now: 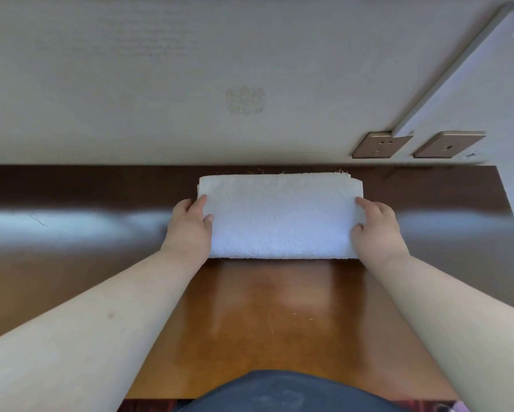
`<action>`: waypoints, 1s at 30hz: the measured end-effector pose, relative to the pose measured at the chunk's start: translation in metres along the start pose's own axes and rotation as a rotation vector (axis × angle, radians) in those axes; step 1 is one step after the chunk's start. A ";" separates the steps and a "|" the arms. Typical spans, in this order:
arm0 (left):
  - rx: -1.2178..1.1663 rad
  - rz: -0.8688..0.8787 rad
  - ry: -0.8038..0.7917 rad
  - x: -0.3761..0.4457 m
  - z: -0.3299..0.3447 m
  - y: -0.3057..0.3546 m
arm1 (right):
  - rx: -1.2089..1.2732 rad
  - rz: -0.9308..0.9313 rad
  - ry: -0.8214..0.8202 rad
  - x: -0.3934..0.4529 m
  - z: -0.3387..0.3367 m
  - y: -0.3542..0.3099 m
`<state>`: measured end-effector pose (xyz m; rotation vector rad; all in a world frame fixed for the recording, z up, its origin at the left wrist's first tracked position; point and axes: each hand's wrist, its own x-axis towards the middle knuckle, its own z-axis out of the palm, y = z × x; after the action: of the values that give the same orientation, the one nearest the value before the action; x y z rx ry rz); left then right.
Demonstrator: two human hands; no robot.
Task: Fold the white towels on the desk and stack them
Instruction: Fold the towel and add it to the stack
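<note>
The left hand (190, 226) was found at the left end of the folded white towel (279, 217), thumb and forefinger laid over the top face and the remaining fingers hidden behind the end, so that it appeared to pinch that end. The right hand (376, 226) was placed likewise at the right end, forefinger and thumb on top, gripping the edge in the same manner. The towel lay flat between the two hands as a long rectangle of several layers, the layered edges visible at its far right corner, with loose threads showing along the far edge. It rested on the brown desk (273, 307), beyond the hands' reach toward the wall (160, 84), its far edge close to where desk met wall. Only this one towel was in view; no stack and no other towel could be seen. Judged from this, the step in hand was either a further fold, end to end, or squaring and placing a finished piece. The next move would call for both ends to be lifted evenly, layers held together so they did not slip, and edges matched before pressing flat. Past the right hand, two socket plates (382, 145) sat on the wall.
</note>
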<state>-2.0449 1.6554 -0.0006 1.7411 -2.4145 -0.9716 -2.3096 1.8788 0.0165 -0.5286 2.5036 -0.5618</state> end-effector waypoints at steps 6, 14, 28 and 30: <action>0.510 0.587 -0.193 -0.007 0.016 0.050 | -0.345 -0.410 0.079 -0.010 0.029 -0.040; 0.676 0.696 -0.371 0.015 0.024 0.031 | -0.518 -0.227 -0.100 0.002 0.054 -0.022; 0.575 0.425 -0.301 -0.017 -0.042 0.027 | -0.618 -0.431 -0.147 -0.020 0.015 -0.085; 0.375 0.332 -0.192 -0.035 -0.076 0.021 | -0.594 -0.613 -0.177 -0.033 0.012 -0.129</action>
<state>-2.0231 1.6533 0.0825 1.2983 -3.0417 -0.7097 -2.2439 1.7824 0.0827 -1.5212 2.2883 0.0496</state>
